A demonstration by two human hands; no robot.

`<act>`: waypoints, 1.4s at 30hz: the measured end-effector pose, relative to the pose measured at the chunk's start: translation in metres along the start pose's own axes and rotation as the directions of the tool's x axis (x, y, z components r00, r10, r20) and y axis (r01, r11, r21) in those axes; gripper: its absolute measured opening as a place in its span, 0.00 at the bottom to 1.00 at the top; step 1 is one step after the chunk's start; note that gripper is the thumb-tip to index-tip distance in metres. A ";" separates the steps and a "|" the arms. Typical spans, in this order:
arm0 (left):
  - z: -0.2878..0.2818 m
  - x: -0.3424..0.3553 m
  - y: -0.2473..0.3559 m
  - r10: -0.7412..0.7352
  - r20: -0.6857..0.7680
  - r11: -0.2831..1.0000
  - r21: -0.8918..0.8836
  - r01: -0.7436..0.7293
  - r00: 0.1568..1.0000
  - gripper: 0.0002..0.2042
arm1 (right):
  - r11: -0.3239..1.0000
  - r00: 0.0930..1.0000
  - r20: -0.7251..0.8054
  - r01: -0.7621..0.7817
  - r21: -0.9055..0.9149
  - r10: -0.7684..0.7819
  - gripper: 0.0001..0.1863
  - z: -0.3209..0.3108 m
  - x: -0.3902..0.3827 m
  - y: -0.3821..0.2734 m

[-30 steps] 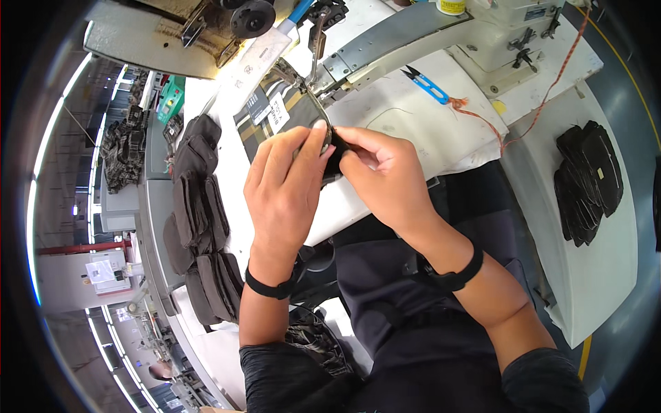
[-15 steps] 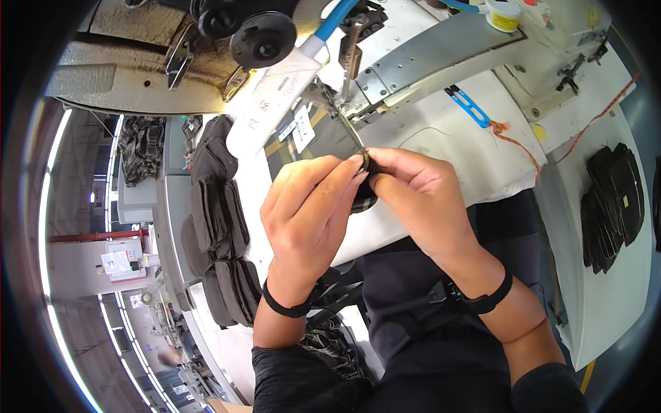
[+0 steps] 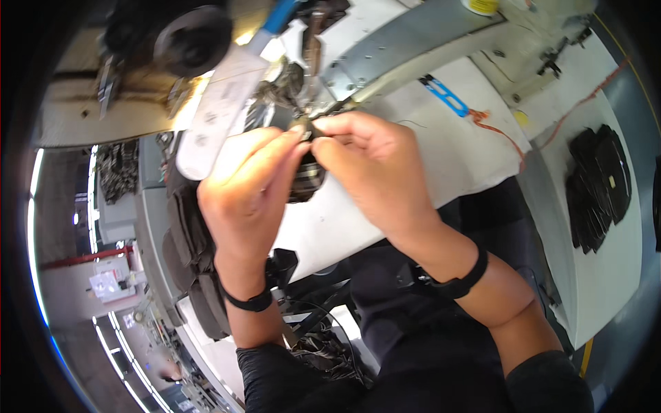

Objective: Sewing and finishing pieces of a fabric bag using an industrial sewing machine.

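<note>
My left hand (image 3: 248,182) pinches the edge of a dark piece of fabric (image 3: 308,180) between thumb and fingertips. Facing it, my right hand (image 3: 375,165) pinches the same edge, so the fingertips of both hands nearly meet. Part of the fabric hangs below the fingers and shows a plaid pattern; much of it is hidden behind my left hand. Just beyond the fingertips is the needle area of a sewing machine (image 3: 385,51). Blur keeps me from telling whether the fabric touches the presser foot.
Blue thread snips (image 3: 447,98) on an orange cord (image 3: 502,138) lie on the white work surface (image 3: 427,155) to the right. Dark fabric pieces (image 3: 599,186) are stacked on a side board at far right. Dark folded pouches (image 3: 189,227) are piled at left, below a black round knob (image 3: 193,41).
Both hands have moved left and away from me, bringing the fabric edge closer to the needle area. The whole view has also shifted somewhat, and both hands keep their pinch.
</note>
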State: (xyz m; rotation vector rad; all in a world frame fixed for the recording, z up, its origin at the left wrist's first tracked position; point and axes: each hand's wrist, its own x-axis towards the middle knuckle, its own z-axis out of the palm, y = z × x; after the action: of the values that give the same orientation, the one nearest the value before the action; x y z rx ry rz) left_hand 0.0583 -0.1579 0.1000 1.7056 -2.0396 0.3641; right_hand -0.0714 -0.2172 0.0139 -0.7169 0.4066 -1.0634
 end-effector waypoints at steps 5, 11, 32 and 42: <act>0.010 -0.010 -0.001 -0.236 -0.006 0.970 -0.061 0.235 0.972 0.06 | 0.998 0.999 -0.035 -0.028 -0.049 0.026 0.08 -0.001 0.004 0.009; 0.014 -0.013 -0.045 0.287 -0.145 0.931 0.277 -0.239 0.947 0.04 | 0.972 0.974 -0.152 0.136 -0.194 -0.167 0.15 0.032 -0.009 0.022; -0.015 0.014 -0.047 0.387 0.196 0.921 -0.036 -0.388 0.901 0.17 | 0.963 0.996 -0.022 0.081 -0.258 -0.090 0.16 -0.012 -0.017 0.010; -0.009 0.013 -0.037 0.219 0.154 0.964 -0.186 -0.189 0.963 0.11 | 0.940 0.995 -0.008 0.091 -0.330 -0.099 0.18 -0.020 -0.022 0.006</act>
State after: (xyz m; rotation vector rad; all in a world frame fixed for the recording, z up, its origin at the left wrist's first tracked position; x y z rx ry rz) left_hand 0.0943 -0.1720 0.1108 1.4727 -2.3095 0.1034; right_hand -0.0895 -0.2028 -0.0055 -1.0300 0.5845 -1.1082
